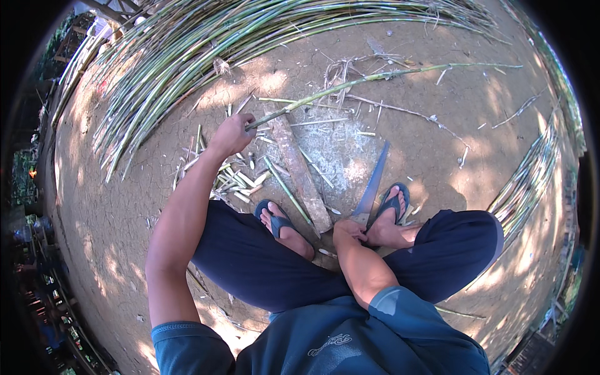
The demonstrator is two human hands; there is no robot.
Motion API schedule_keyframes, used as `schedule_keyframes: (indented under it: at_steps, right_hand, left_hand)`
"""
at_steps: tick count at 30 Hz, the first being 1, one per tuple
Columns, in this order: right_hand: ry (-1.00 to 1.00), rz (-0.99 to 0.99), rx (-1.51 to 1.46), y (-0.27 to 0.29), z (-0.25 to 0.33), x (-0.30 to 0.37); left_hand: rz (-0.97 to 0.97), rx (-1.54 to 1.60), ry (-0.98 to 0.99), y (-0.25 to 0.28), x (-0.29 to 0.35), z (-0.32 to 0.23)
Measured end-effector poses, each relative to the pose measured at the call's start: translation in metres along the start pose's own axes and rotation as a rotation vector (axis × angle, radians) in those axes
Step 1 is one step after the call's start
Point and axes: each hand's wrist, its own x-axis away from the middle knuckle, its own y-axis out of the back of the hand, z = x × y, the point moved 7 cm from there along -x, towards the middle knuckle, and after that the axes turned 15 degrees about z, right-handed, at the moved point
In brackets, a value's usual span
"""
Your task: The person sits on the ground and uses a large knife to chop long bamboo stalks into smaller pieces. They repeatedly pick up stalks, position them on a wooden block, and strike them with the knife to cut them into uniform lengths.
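My left hand (232, 134) is closed around the near end of a long, thin green bamboo pole (350, 83). The pole slants up and away to the right, its far tip thin and resting near or just over the ground. Between my feet, my right hand (350, 230) is closed on the handle of a handsaw (373, 179), most of the handle hidden by the fingers. Its bluish blade points away from me. A worn wooden plank (294, 159) lies on the ground between the two hands, its far end close to the pole.
Short cut bamboo pieces (240, 181) lie scattered left of the plank. A large heap of long bamboo poles (206, 56) spreads across the far left, and another bundle (528, 169) lies at the right. Pale sawdust (340, 150) covers the dirt. My sandalled feet flank the plank's near end and the saw.
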Motion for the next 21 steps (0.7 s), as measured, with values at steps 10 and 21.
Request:
schedule_keyframes:
  at_steps: [10,21]
  right_hand:
    - [-0.426,0.122,-0.403,0.014,-0.012,0.019]
    - [0.527,0.536,-1.372,0.134,0.108,0.081]
  left_hand:
    - [-0.041,-0.028,-0.094,0.004,0.000,-0.010]
    - [0.050,0.054,-0.122,-0.011,0.005,-0.024]
